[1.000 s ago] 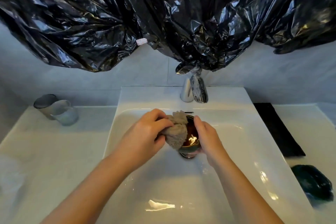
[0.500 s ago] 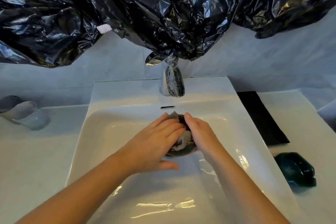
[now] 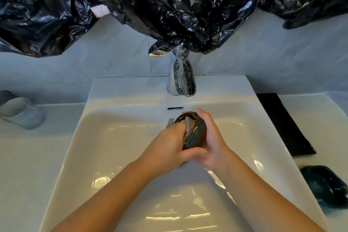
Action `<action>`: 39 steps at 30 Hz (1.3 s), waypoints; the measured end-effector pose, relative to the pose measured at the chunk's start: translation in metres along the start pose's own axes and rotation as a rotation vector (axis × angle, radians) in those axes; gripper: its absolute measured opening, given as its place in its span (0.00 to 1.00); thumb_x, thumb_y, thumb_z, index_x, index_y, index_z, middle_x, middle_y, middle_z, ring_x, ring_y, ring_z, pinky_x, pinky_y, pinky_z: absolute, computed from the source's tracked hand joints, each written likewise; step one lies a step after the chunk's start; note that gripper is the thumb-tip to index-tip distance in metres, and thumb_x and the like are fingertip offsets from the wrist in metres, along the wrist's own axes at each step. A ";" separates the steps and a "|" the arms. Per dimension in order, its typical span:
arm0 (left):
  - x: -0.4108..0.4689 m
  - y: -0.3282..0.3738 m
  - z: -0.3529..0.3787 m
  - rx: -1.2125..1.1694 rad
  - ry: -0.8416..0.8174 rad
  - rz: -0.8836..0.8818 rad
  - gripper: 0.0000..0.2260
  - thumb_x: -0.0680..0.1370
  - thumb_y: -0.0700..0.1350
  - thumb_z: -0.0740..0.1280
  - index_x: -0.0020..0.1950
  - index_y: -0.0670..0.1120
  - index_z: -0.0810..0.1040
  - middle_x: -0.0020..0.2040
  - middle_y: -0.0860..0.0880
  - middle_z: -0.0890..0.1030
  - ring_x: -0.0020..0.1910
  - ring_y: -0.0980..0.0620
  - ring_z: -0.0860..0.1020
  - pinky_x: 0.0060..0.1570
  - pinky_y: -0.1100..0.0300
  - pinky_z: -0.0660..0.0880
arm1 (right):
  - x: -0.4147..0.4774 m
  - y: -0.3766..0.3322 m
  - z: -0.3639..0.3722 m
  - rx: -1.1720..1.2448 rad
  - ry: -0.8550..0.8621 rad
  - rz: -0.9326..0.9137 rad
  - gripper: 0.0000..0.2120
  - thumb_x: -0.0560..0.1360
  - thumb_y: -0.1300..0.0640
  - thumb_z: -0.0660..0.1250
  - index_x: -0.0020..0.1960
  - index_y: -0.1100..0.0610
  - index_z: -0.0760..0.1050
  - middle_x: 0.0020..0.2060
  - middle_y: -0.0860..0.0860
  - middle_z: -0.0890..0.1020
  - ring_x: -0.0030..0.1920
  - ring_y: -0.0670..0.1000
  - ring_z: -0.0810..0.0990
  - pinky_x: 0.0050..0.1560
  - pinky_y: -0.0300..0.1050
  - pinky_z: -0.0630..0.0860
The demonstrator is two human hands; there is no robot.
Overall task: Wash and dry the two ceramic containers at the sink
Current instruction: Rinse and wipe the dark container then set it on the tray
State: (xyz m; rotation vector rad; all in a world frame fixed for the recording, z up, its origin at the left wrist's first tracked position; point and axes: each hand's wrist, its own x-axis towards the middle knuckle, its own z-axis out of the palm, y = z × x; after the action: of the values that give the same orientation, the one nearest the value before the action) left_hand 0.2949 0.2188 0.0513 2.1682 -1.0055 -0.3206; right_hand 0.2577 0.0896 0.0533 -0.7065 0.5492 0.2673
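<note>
The left hand (image 3: 165, 147) is curled round a grey-beige cloth (image 3: 188, 128) and pushes it into the mouth of the ceramic container (image 3: 197, 134). The right hand (image 3: 214, 147) cups the container's right side, fingers wrapped over its far wall and thumb meeting the left hand beneath. The speckled dark container lies tilted, mouth turned far and left, held above the middle of the sink (image 3: 131, 88) basin, clear of its walls. Both forearms reach in from the near edge and converge at the container. Wet basin lies open to the left, the right and the near side of the hands. On the far side the overflow slot (image 3: 175, 108) sits just beyond the container, and the faucet (image 3: 181, 81), partly wrapped in black plastic sheeting (image 3: 169, 5), stands behind that. On the right counter a black mat (image 3: 284, 124) runs along the sink's edge, with a dark green glossy object (image 3: 325, 186) nearer. Two pale tumblers (image 3: 20, 113) lie at the far left.
</note>
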 end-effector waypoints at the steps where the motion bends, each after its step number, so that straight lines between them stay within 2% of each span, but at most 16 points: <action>1: -0.001 0.000 0.003 -0.040 0.016 0.000 0.25 0.71 0.66 0.61 0.57 0.48 0.72 0.47 0.53 0.77 0.45 0.54 0.76 0.45 0.53 0.75 | 0.003 0.002 -0.001 0.000 0.000 -0.015 0.23 0.72 0.39 0.64 0.44 0.58 0.83 0.41 0.56 0.84 0.43 0.54 0.84 0.48 0.48 0.78; 3: -0.004 0.000 0.008 -0.152 0.081 0.016 0.21 0.74 0.64 0.56 0.54 0.49 0.72 0.45 0.56 0.76 0.44 0.57 0.74 0.45 0.57 0.73 | 0.007 0.006 -0.001 -0.044 -0.028 -0.124 0.19 0.75 0.41 0.62 0.44 0.56 0.82 0.38 0.55 0.83 0.40 0.53 0.83 0.47 0.48 0.77; 5: -0.004 0.004 0.013 -0.253 0.179 0.009 0.15 0.76 0.62 0.55 0.50 0.53 0.72 0.42 0.61 0.75 0.43 0.60 0.74 0.41 0.62 0.70 | 0.012 0.013 -0.001 -0.118 -0.036 -0.306 0.15 0.73 0.43 0.64 0.52 0.52 0.78 0.43 0.56 0.81 0.45 0.56 0.82 0.51 0.51 0.76; 8: -0.004 0.009 0.023 -0.343 0.365 -0.082 0.08 0.76 0.59 0.55 0.46 0.58 0.70 0.41 0.65 0.77 0.40 0.61 0.75 0.37 0.69 0.68 | 0.021 0.024 -0.003 -0.184 -0.050 -0.453 0.18 0.70 0.43 0.64 0.57 0.48 0.75 0.48 0.57 0.79 0.50 0.57 0.78 0.54 0.53 0.74; 12: -0.007 -0.005 0.027 -0.178 0.407 0.036 0.17 0.76 0.58 0.57 0.51 0.46 0.75 0.43 0.58 0.76 0.41 0.57 0.74 0.40 0.65 0.68 | 0.011 0.017 -0.001 -0.058 -0.136 -0.180 0.28 0.74 0.36 0.60 0.64 0.54 0.78 0.55 0.57 0.81 0.58 0.56 0.79 0.65 0.51 0.73; 14: -0.009 -0.008 0.028 -0.168 0.415 0.102 0.18 0.78 0.57 0.56 0.51 0.45 0.75 0.43 0.53 0.76 0.42 0.56 0.74 0.40 0.64 0.69 | 0.008 0.018 0.002 -0.117 -0.137 -0.180 0.27 0.71 0.36 0.63 0.56 0.55 0.83 0.55 0.57 0.82 0.58 0.55 0.81 0.67 0.52 0.71; 19: -0.013 0.022 0.027 -0.741 0.495 -0.173 0.19 0.76 0.60 0.54 0.51 0.47 0.75 0.42 0.47 0.80 0.43 0.50 0.81 0.41 0.51 0.80 | 0.008 0.037 0.001 -0.609 -0.081 -0.764 0.25 0.70 0.42 0.60 0.65 0.46 0.69 0.57 0.53 0.78 0.55 0.47 0.80 0.53 0.41 0.77; 21: -0.015 0.021 0.025 -0.753 0.515 -0.203 0.18 0.74 0.60 0.56 0.48 0.49 0.76 0.41 0.51 0.81 0.41 0.53 0.81 0.39 0.57 0.79 | 0.007 0.041 0.001 -0.561 -0.115 -0.732 0.25 0.70 0.43 0.60 0.67 0.45 0.68 0.56 0.48 0.79 0.55 0.45 0.80 0.53 0.40 0.77; 23: -0.017 0.010 0.023 -0.540 0.523 -0.106 0.11 0.75 0.58 0.58 0.45 0.53 0.73 0.40 0.57 0.79 0.39 0.59 0.78 0.38 0.66 0.74 | 0.003 0.036 0.003 -0.361 -0.151 -0.514 0.22 0.72 0.42 0.64 0.65 0.45 0.72 0.58 0.50 0.81 0.58 0.48 0.81 0.55 0.43 0.76; 26: -0.020 0.002 0.027 -0.325 0.407 0.039 0.10 0.77 0.57 0.57 0.50 0.53 0.73 0.44 0.60 0.77 0.43 0.61 0.76 0.41 0.65 0.72 | 0.002 0.028 0.006 -0.137 -0.151 -0.330 0.18 0.75 0.41 0.61 0.56 0.49 0.79 0.47 0.52 0.84 0.48 0.51 0.83 0.48 0.45 0.78; 28: -0.019 0.009 0.029 -0.446 0.451 -0.046 0.13 0.77 0.58 0.55 0.49 0.53 0.74 0.42 0.59 0.79 0.43 0.59 0.78 0.42 0.63 0.74 | 0.004 0.031 0.008 -0.302 -0.041 -0.548 0.12 0.77 0.46 0.60 0.53 0.49 0.78 0.45 0.51 0.83 0.47 0.51 0.82 0.47 0.43 0.77; 31: -0.016 0.024 0.030 -0.687 0.538 -0.206 0.15 0.77 0.58 0.55 0.47 0.51 0.76 0.41 0.51 0.81 0.42 0.55 0.81 0.42 0.55 0.79 | 0.008 0.045 0.001 -0.663 -0.007 -0.919 0.17 0.73 0.46 0.58 0.60 0.46 0.72 0.54 0.52 0.79 0.53 0.50 0.79 0.53 0.43 0.77; 33: -0.019 0.022 0.028 -0.633 0.567 -0.161 0.16 0.75 0.59 0.56 0.44 0.49 0.75 0.39 0.50 0.80 0.39 0.54 0.80 0.38 0.56 0.77 | 0.006 0.050 0.000 -0.608 -0.054 -0.859 0.20 0.72 0.44 0.59 0.63 0.46 0.72 0.56 0.52 0.78 0.55 0.47 0.80 0.53 0.40 0.77; 35: -0.023 0.011 0.028 -0.472 0.559 -0.063 0.14 0.75 0.58 0.57 0.41 0.50 0.73 0.36 0.52 0.78 0.35 0.56 0.77 0.34 0.61 0.73 | 0.000 0.045 0.006 -0.353 -0.088 -0.565 0.23 0.70 0.41 0.63 0.62 0.49 0.76 0.55 0.53 0.80 0.57 0.50 0.81 0.55 0.43 0.77; 37: -0.026 0.003 0.028 -0.256 0.482 0.061 0.13 0.77 0.60 0.57 0.42 0.52 0.71 0.35 0.56 0.75 0.35 0.58 0.74 0.34 0.63 0.70 | -0.003 0.034 0.009 -0.139 -0.121 -0.263 0.20 0.69 0.38 0.67 0.53 0.51 0.83 0.48 0.54 0.84 0.53 0.54 0.84 0.55 0.49 0.76; 39: -0.025 0.003 0.032 -0.261 0.466 0.066 0.14 0.78 0.61 0.54 0.44 0.53 0.71 0.38 0.56 0.75 0.37 0.57 0.75 0.35 0.63 0.70 | -0.005 0.029 0.013 -0.118 -0.101 -0.256 0.18 0.74 0.41 0.63 0.41 0.51 0.85 0.40 0.53 0.85 0.42 0.51 0.84 0.50 0.47 0.77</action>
State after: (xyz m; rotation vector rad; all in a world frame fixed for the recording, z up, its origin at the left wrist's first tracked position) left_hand 0.2607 0.2197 0.0286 1.8485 -0.7223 0.0825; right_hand 0.2463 0.1190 0.0487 -0.8640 0.3443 0.0960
